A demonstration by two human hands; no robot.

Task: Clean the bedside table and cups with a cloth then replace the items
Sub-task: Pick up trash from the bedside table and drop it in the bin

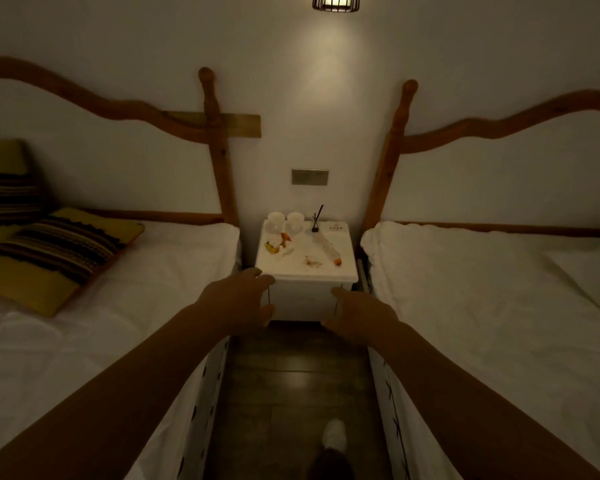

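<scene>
The bedside table [305, 271], a small white counter, stands against the wall between two white beds, under a caged lamp [335, 2]. Both hands reach toward its front. The left hand [243, 299] hangs at the front left corner of the counter with its fingers [262, 279] loosely spread and holding nothing; whether they touch the edge cannot be told. The right hand [357, 315] hovers before the front right of the counter, fingers slightly curled and apart, also empty.

At the back left of the counter stand two clear cups [285, 221], side by side. Just right of them is a reed diffuser [316, 221]. A plastic bottle with an orange cap [328, 249] lies on its side toward the right edge. Food scraps [278, 244] sit in front of the cups, with crumbs [312, 260] near the counter's middle. No cloth is in view.

The light is dim, so the clear cups are easy to misjudge; a careless reach over the litter could knock one over. The lying bottle could roll off the counter if nudged. Wiping before lifting the scraps would smear them across the top.
</scene>
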